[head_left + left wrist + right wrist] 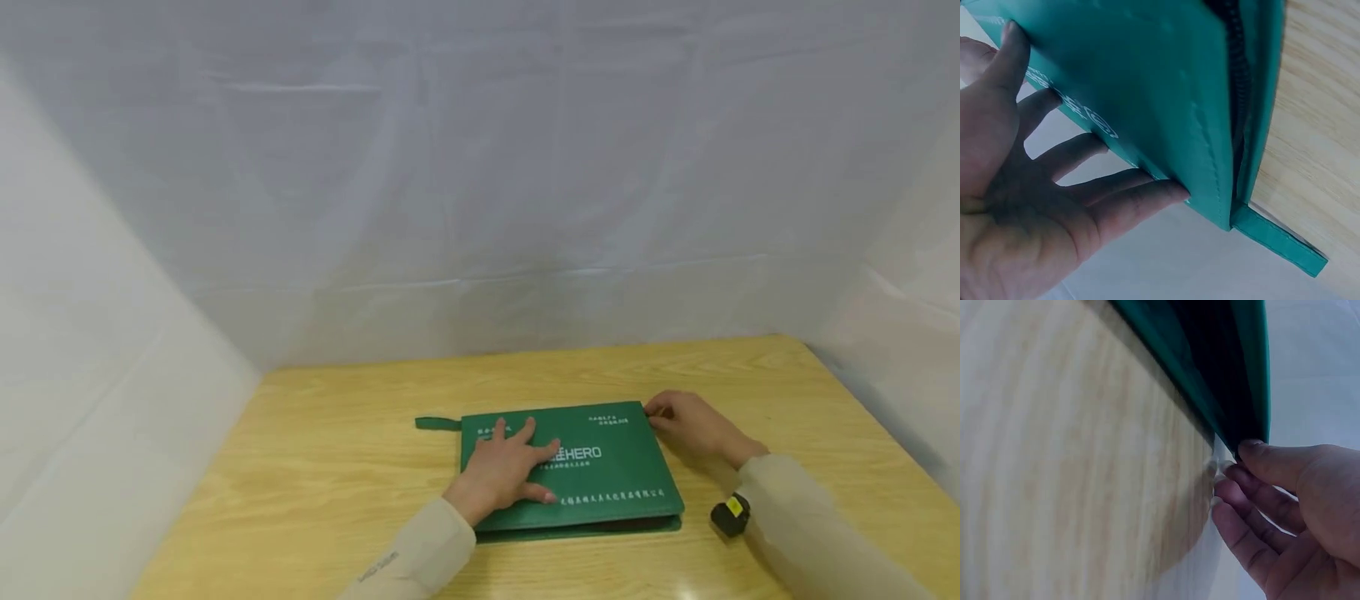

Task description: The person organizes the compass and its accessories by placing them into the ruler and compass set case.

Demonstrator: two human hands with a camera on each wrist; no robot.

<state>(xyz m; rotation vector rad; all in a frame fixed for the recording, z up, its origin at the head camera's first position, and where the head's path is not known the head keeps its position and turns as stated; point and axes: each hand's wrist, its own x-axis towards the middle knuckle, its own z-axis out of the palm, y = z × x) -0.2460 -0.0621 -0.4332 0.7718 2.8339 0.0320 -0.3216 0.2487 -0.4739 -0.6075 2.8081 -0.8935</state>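
A green zip document bag [618, 471] with white print lies flat on the table, its wrist strap [437, 423] sticking out at the far left corner. Spread across the left part of its cover, my left hand [501, 471] presses down with fingers apart. A dark zipper [1239, 81] runs along the bag's side in the left wrist view. At the far right corner, my right hand [693, 425] pinches the zipper's end between thumb and index finger. I cannot tell whether a zipper pull is inside that pinch. The side edge gapes near this corner in the right wrist view.
The bag rests on a light wood-grain table [322, 467]. White cloth walls [450, 208] stand behind it and at both sides. A small black device with a yellow mark [731, 514] sits at the right wrist.
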